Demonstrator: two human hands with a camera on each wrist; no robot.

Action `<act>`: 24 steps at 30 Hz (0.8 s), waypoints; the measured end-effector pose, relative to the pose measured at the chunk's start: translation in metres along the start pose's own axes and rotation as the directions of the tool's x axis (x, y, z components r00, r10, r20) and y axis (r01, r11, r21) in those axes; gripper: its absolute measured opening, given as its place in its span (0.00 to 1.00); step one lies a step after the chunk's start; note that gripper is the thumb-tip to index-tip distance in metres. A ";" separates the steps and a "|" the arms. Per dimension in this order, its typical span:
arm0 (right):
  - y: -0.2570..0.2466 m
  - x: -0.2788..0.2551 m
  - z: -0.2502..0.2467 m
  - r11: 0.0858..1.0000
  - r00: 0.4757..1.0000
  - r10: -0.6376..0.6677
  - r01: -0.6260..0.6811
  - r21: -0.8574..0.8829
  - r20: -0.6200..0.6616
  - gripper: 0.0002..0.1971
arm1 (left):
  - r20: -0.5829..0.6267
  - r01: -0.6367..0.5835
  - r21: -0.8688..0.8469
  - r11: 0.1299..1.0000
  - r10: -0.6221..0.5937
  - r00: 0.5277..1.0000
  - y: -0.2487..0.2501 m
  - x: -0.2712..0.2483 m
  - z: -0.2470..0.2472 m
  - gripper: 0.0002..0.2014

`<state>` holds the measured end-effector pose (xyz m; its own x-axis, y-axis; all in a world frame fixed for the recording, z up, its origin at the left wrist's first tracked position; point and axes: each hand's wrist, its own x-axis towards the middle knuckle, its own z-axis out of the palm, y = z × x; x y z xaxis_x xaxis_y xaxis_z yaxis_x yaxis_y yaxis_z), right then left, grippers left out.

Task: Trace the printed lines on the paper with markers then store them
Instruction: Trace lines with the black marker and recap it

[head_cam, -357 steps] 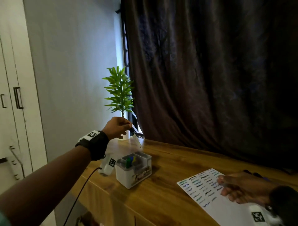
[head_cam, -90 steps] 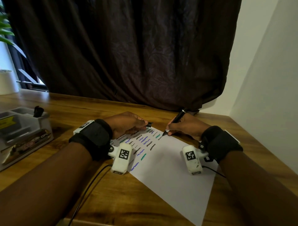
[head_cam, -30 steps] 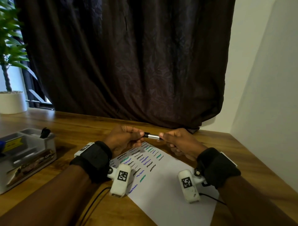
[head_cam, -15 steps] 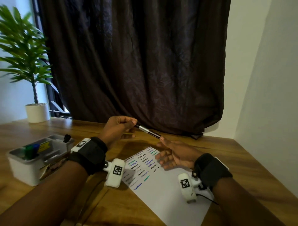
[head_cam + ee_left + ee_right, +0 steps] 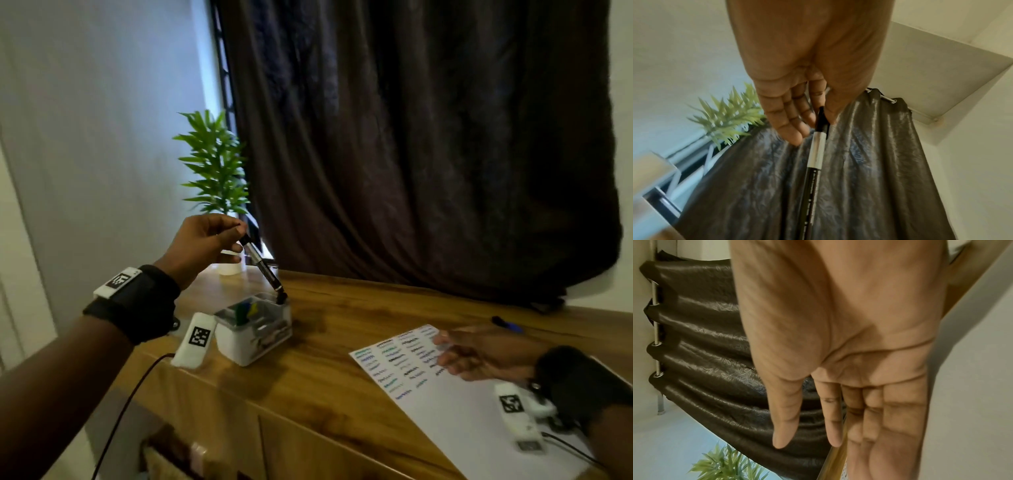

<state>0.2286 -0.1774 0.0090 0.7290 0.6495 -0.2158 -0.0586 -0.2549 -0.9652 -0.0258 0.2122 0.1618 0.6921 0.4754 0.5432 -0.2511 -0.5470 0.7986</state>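
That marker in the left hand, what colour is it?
The marker is black with a silver-white band near the held end, pinched by the left hand. The left wrist view shows it best.

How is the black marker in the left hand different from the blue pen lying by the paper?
The black marker is gripped by the left hand, tilted, its lower end in the white box; the blue pen lies flat on the table, untouched. The marker has a silver band; the pen shows none. Both are slim.

Left hand pinching, right hand flat
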 end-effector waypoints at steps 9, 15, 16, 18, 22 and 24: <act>0.002 0.001 -0.002 0.999 1.000 0.004 -0.004 -0.040 -0.003 0.32 | -0.124 -0.014 0.279 0.960 0.051 0.991 -0.044 0.004 -0.043 0.04; 0.006 0.001 -0.005 0.998 1.000 -0.007 0.007 -0.066 -0.010 0.58 | -0.077 -0.045 0.518 0.854 0.099 0.992 -0.070 0.007 -0.034 0.03; 0.007 0.000 -0.006 0.998 1.000 -0.004 0.003 -0.068 -0.011 0.60 | -0.056 -0.052 0.556 0.829 0.101 0.993 -0.073 0.007 -0.032 0.03; 0.006 -0.002 -0.005 0.997 1.000 0.000 -0.001 -0.077 -0.014 0.60 | -0.015 -0.052 0.610 0.791 0.077 0.997 -0.080 0.007 -0.029 0.04; 0.001 -0.009 0.001 0.997 1.000 0.002 -0.003 -0.077 -0.008 0.45 | 0.019 -0.011 0.684 0.730 -0.002 1.000 -0.092 0.005 -0.023 0.06; -0.001 -0.010 0.002 0.997 1.000 0.005 -0.006 -0.073 -0.019 0.43 | 0.030 0.013 0.699 0.715 -0.047 0.998 -0.099 0.004 -0.021 0.06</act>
<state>0.2197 -0.1825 0.0116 0.7414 0.6348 -0.2178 -0.0133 -0.3105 -0.9505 -0.0127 0.2826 0.0904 0.7233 0.4795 0.4969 0.3021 -0.8668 0.3967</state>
